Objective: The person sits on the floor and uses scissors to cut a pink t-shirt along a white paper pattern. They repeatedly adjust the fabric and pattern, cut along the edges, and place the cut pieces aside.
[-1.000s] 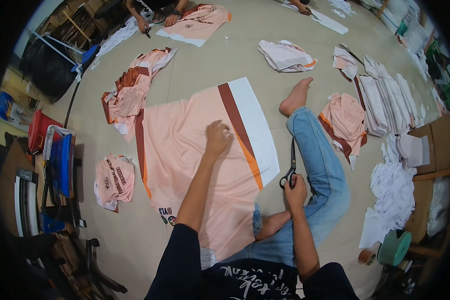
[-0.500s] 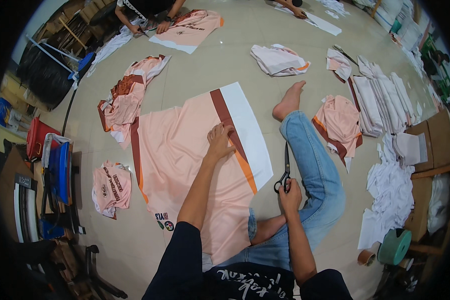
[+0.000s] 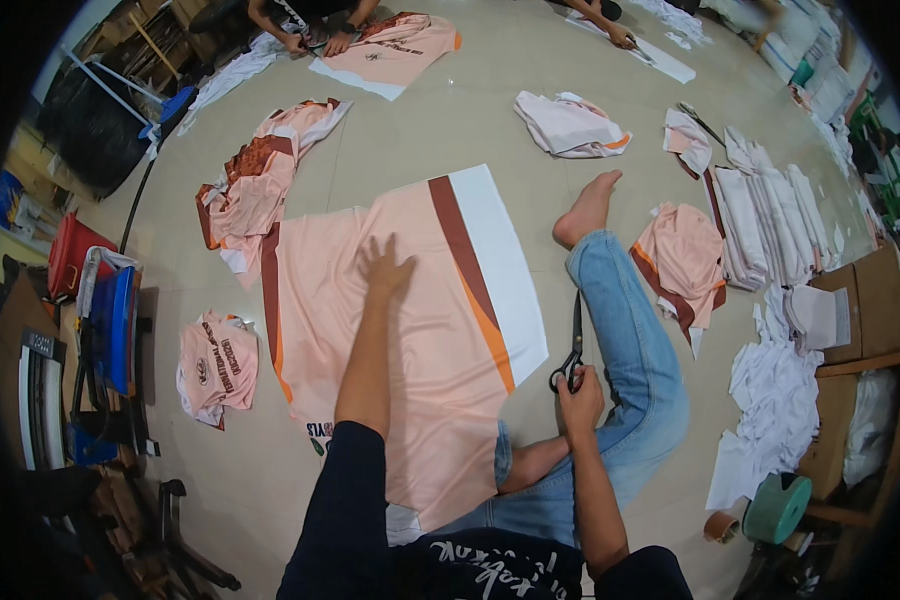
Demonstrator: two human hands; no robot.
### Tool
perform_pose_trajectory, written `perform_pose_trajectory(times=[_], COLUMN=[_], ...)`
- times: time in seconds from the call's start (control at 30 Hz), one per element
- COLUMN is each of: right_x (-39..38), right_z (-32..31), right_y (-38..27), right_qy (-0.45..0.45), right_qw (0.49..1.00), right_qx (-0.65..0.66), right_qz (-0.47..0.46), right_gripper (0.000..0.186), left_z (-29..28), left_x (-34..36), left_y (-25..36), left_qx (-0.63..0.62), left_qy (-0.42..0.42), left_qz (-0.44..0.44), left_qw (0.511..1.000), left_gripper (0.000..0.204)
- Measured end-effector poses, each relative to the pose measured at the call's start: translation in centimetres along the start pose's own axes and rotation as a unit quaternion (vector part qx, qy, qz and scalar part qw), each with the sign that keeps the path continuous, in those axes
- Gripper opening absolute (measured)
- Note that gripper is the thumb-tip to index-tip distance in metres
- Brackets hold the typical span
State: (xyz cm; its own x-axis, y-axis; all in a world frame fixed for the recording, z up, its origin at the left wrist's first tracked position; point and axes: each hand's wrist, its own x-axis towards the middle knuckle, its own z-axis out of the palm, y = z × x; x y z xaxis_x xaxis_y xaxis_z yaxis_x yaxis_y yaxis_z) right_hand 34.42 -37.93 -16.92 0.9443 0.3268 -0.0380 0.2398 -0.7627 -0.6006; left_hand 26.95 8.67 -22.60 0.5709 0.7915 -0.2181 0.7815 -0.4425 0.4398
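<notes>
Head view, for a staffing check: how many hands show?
5: the left hand over the peach cloth, the right hand holding the black scissors, a co-worker's two hands at top left, and another co-worker's hand at top right. More may be hidden.

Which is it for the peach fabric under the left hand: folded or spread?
Spread. The peach fabric lies across the floor, lightly creased, its brown-and-orange side bands wide apart, left hand between them.
</notes>
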Motion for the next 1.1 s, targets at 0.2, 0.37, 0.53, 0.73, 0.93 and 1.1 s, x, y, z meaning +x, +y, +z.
perform_pose_trajectory(times=[0.2, 0.37, 0.53, 0.73, 0.93, 1.1], right_x=[-0.1, 0.5, 1.0, -2.7, -3.0, -2.4], right_z=[0.6, -0.4, -1.6, -5.9, -3.9, -1.0], right_y=[-0.6, 0.0, 2.3, -3.3, -3.8, -2.6], right_qy=[0.006, -0.039, -0.253, -0.374, -0.408, -0.395], right_qw=[0.998, 0.992, 0.922, 0.882, 0.881, 0.894], right_qx=[-0.070, -0.120, 0.264, 0.212, 0.171, 0.149], right_qz=[-0.005, -0.026, 0.129, 0.191, 0.169, 0.146], right_gripper=[0.038, 0.033, 0.028, 0.039, 0.036, 0.034], left_z=[-3.8, -0.9, 1.0, 4.0, 3.6, 3.1], left_x=[-1.6, -9.9, -18.5, -18.8, -19.9, -20.1], left_y=[-8.4, -2.8, 3.4, 4.0, 5.3, 5.5], left_qx=[-0.037, -0.080, -0.092, -0.047, 0.030, 0.032], left_qy=[0.081, 0.011, -0.024, -0.042, -0.136, -0.146], left_qz=[-0.059, 0.070, 0.109, 0.128, 0.108, 0.105], left_qw=[0.994, 0.994, 0.989, 0.990, 0.984, 0.983], left_gripper=[0.097, 0.090, 0.101, 0.132, 0.143, 0.142])
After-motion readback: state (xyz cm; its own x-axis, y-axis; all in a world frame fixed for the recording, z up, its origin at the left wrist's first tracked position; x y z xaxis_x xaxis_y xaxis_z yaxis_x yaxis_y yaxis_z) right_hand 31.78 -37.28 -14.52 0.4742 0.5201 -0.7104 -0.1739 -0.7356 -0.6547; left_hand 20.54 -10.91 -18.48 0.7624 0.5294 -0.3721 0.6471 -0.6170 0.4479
